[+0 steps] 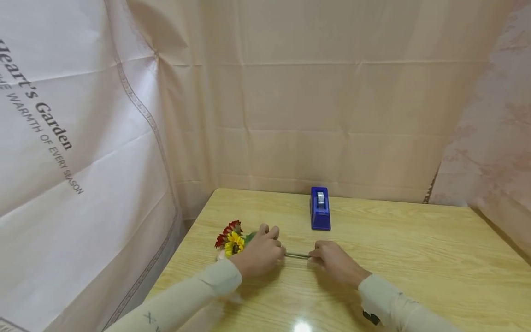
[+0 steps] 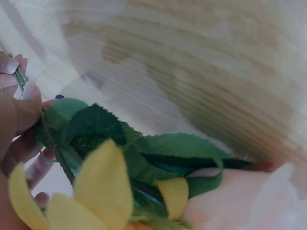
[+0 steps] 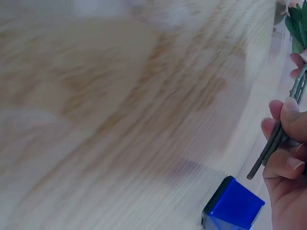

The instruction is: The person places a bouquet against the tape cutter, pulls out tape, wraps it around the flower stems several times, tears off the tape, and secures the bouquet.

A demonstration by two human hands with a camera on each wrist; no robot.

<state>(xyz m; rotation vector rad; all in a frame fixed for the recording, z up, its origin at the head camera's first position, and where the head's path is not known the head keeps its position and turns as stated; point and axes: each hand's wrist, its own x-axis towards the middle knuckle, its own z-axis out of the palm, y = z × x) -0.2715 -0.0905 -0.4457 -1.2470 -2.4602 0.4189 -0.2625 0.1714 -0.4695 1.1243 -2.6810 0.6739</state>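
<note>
A small bunch of flowers is held sideways over the table by both hands. Its red flowers (image 1: 229,233) and yellow flower (image 1: 234,243) point left, and a pale pink bloom (image 2: 240,201) shows beside green leaves (image 2: 182,151) in the left wrist view. My left hand (image 1: 261,251) grips the stems just below the leaves. My right hand (image 1: 337,262) pinches the green stems (image 3: 273,141) near their cut ends, which stick out past the fingers. Between the hands a short length of bare stems is visible.
A blue tape dispenser (image 1: 320,210) with a roll of tape stands behind the hands, near the back of the wooden table (image 1: 415,240). Beige cloth (image 1: 298,101) hangs along the back, and printed white cloth (image 1: 74,184) hangs on the left.
</note>
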